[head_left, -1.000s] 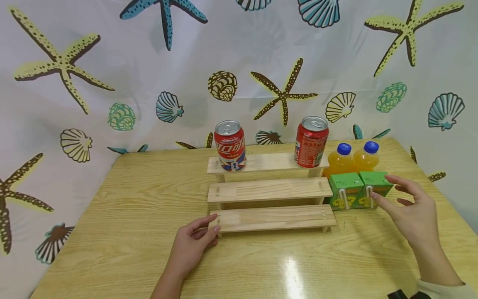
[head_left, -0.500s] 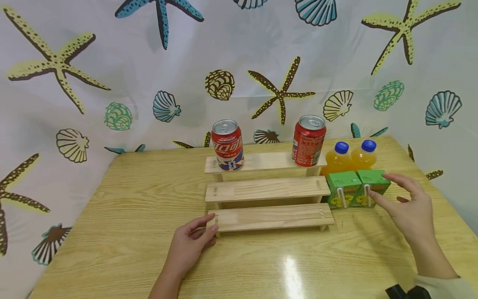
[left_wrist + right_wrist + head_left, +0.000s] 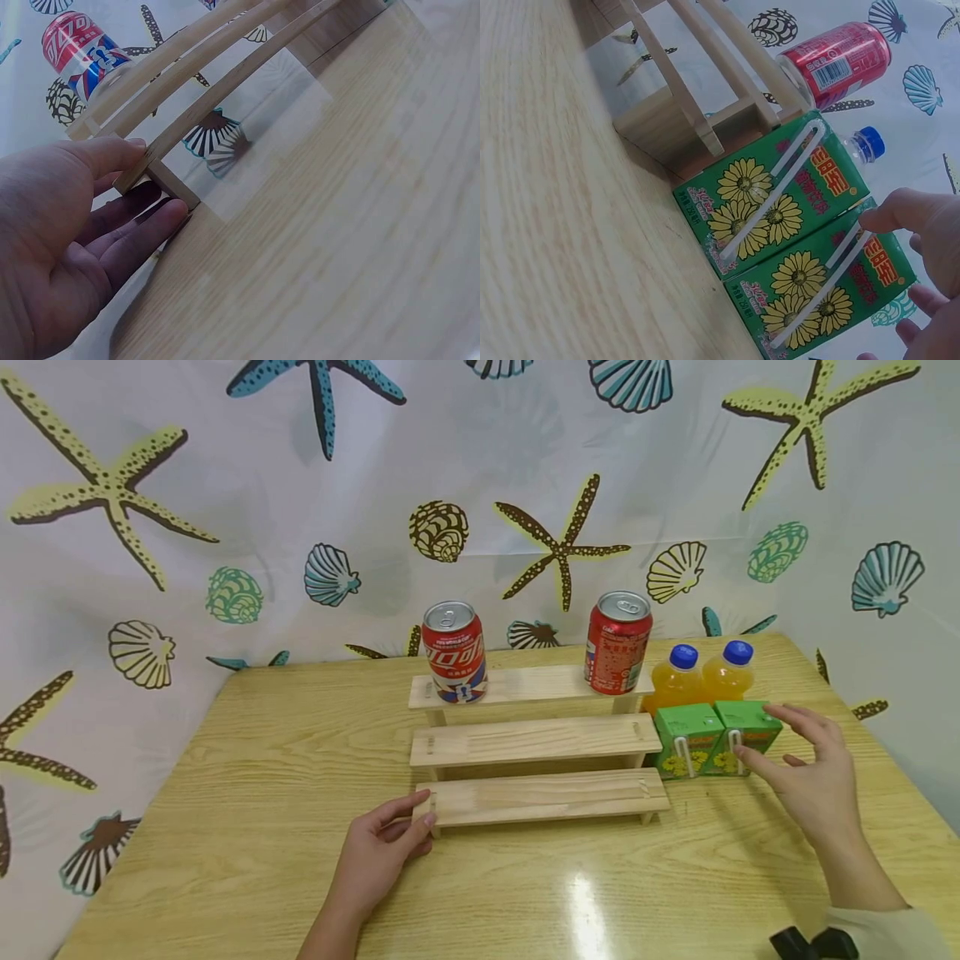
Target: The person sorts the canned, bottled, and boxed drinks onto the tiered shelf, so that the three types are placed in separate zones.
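My left hand [image 3: 381,852] grips the left end of the lowest step of a three-step wooden rack [image 3: 543,797]. Its thumb lies on the step, while the other fingers curl around the end in the left wrist view. At the rack's right side, my right hand [image 3: 817,777] holds the right one of two green drink cartons between thumb and forefinger. That right carton [image 3: 821,289] has its thumb against the front, by the straw. The left carton [image 3: 772,195] stands beside it, close to the rack.
Two red cola cans, the left can [image 3: 454,653] and the right can [image 3: 618,643], stand on the top step. Behind the cartons are two orange juice bottles [image 3: 727,678] with blue caps. A patterned cloth [image 3: 300,502] hangs behind the table [image 3: 262,777].
The head view has shifted slightly. My right hand has moved a little left, nearer the right carton. My left hand stays on the rack, and the cans and bottles keep their places.
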A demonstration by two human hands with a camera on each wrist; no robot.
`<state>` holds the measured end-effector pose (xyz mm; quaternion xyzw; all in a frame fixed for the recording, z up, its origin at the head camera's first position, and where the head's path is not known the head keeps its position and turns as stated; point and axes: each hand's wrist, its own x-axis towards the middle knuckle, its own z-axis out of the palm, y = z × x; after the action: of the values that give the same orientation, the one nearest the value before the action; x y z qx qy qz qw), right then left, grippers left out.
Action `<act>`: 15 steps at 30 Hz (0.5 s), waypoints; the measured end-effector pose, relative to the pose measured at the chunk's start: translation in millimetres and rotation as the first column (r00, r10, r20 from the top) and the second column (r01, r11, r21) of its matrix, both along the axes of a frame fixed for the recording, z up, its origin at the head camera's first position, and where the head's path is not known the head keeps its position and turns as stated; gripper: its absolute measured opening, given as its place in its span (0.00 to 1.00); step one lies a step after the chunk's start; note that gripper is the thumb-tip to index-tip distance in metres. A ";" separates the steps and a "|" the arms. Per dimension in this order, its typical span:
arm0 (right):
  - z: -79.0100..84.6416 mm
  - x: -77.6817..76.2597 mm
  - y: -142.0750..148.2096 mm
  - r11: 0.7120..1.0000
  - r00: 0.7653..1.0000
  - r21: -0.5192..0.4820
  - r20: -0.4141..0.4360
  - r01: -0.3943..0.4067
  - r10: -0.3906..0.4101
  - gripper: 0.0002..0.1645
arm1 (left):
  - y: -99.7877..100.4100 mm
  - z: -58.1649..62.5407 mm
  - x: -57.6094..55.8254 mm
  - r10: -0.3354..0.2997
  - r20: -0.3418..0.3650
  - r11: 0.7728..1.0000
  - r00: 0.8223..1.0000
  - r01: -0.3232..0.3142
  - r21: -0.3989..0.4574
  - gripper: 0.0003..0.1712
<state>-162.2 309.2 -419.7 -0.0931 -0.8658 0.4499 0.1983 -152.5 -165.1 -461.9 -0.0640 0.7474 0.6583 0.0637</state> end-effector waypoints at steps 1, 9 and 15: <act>-0.5 -0.3 0.6 1.000 1.000 0.002 0.008 -0.004 0.004 0.38 | 0.1 0.4 0.2 0.000 0.001 1.000 1.000 0.000 0.000 0.23; -6.1 -4.3 2.3 0.996 0.998 -0.064 0.034 -0.058 0.060 0.43 | -0.3 0.1 0.4 -0.002 0.005 1.000 1.000 0.002 -0.003 0.23; -7.9 -4.6 2.3 0.994 0.997 -0.072 0.014 -0.077 0.079 0.45 | 0.5 -0.1 0.1 -0.004 0.009 1.000 1.000 0.004 -0.005 0.23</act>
<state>-166.7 311.5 -427.5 -0.0700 -0.8539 0.4870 0.1700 -152.4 -164.6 -462.0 -0.0657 0.7488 0.6560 0.0682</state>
